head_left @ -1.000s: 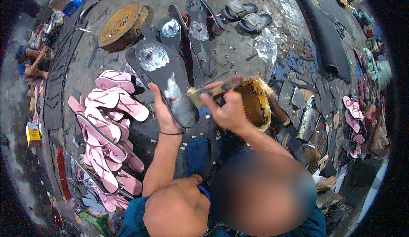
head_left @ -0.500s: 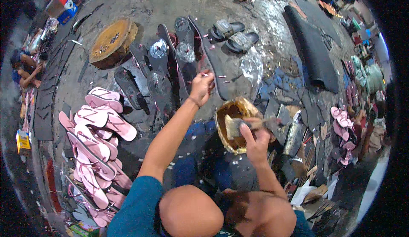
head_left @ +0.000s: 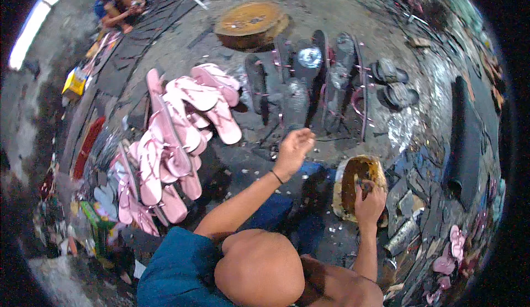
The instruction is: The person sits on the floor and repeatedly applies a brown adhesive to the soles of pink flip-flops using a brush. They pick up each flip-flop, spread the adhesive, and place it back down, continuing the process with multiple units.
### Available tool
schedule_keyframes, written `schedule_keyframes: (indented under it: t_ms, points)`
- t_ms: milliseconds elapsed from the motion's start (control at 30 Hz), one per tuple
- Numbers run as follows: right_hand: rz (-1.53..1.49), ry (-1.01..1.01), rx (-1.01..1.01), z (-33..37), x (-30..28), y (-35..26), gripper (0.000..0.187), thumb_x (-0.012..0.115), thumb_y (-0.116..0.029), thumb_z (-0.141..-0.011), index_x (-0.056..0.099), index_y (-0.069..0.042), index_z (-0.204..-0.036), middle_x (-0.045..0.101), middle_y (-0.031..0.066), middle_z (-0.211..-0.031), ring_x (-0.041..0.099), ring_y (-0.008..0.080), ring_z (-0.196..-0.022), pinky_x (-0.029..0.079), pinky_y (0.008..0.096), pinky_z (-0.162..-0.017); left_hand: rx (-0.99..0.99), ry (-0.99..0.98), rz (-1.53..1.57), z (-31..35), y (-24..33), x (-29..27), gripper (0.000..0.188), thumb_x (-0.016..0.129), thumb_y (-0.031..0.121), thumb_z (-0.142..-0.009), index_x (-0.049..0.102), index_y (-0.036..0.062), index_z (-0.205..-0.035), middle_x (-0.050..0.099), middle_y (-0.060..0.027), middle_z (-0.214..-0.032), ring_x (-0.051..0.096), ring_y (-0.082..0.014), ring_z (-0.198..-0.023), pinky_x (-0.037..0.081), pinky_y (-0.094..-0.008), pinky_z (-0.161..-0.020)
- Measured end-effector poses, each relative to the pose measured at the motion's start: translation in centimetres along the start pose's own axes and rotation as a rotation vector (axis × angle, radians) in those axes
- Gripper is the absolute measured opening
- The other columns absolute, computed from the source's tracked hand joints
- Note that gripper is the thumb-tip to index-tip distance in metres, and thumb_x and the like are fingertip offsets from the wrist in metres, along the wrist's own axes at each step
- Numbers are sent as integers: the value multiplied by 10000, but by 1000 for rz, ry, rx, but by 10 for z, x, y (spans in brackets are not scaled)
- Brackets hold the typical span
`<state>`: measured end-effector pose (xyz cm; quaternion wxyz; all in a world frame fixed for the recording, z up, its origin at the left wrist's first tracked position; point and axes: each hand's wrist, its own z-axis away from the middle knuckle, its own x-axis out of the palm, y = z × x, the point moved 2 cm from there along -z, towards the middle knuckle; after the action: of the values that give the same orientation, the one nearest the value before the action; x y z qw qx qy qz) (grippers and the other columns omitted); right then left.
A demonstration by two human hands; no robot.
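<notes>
1. Between the earlier frame and this one, your left hand (head_left: pixel 294 151) moved off a long dark sandal at the row's right, and your right hand (head_left: pixel 371 201) lowered the brush (head_left: pixel 362 186) into the tub (head_left: pixel 339 191).
2. Leftmost, pink sandals (head_left: pixel 165 158) lay heaped on the floor (head_left: pixel 331 9), left of your left forearm.
3. Your left hand was the nearer one to the closest dark sandal (head_left: pixel 296 100), which lay just beyond its fingers, long axis pointing away from you; contact could not be told.
4. That hand's forearm slanted up and rightward, fingers loosely curled; whether they pinched anything small could not be told.
5. Rightmost, your right hand reached forward over the tub's right rim, fingers closed on what seemed the brush handle, its bristles hidden.
</notes>
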<state>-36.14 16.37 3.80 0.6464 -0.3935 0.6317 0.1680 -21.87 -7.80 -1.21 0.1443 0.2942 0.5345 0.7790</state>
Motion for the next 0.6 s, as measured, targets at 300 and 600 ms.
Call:
schedule_keyframes:
  t_ms: [300, 600]
  points:
    - [-16, -340, 205, 35, -71, 11, 325, 684, -262, -825, 601, -8, -1010, 659, 235, -840, 642, 425, -798, 502, 480, -715, 325, 856, -663, -114, 121, -281, 472, 723, 246, -801, 561, -112, -1063, 627, -157, -973, 605, -258, -874, 495, -359, -810]
    - [-318, -10, 255, 87, -95, 17, 226, 685, -238, -834, 604, -40, -908, 651, 190, -770, 635, 413, -750, 499, 473, -678, 265, 340, 256, -59, 128, -217, 151, 564, 169, -962, 639, 40, -987, 584, 0, -768, 537, -77, -676, 451, -243, -600]
